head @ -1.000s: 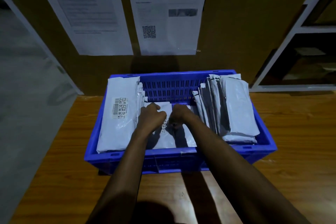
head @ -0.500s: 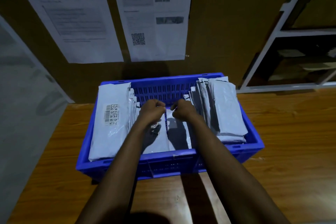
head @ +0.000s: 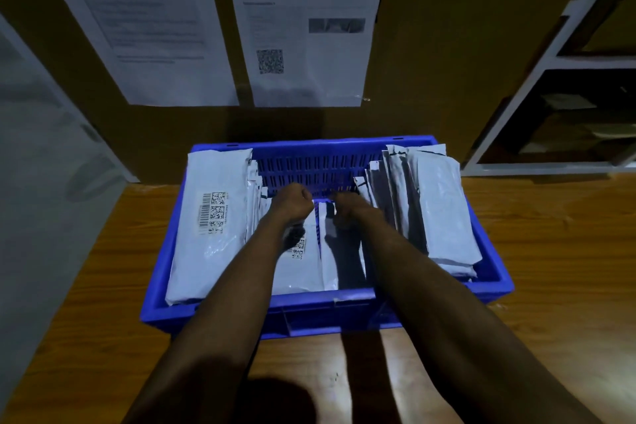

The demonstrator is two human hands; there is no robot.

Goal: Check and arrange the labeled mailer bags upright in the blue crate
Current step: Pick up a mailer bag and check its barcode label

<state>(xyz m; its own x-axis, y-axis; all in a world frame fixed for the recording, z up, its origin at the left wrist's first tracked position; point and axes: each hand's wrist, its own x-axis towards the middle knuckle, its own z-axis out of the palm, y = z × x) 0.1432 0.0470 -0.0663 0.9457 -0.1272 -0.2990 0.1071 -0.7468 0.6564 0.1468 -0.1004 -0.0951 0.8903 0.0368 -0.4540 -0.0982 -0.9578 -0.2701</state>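
A blue crate point(head: 320, 317) stands on the wooden table and holds white mailer bags. One stack point(head: 211, 227) leans against the left wall, its front bag showing a barcode label. Another stack point(head: 437, 210) leans against the right wall. In the middle gap, a labeled bag point(head: 299, 265) stands tilted, with a second bag point(head: 328, 251) beside it. My left hand point(head: 292, 201) grips the far top edge of the labeled bag. My right hand point(head: 347, 213), fingers curled, holds the top of the bag next to it.
The crate sits near the table's back edge, against a brown wall with printed paper sheets point(head: 299, 24) taped above. A white shelf unit point(head: 564, 107) stands at the right. Bare wooden tabletop point(head: 550, 268) lies to the right and in front.
Both hands have slid from the middle of the bags to their far top edges and lifted them from flat toward upright. The view has shifted slightly.
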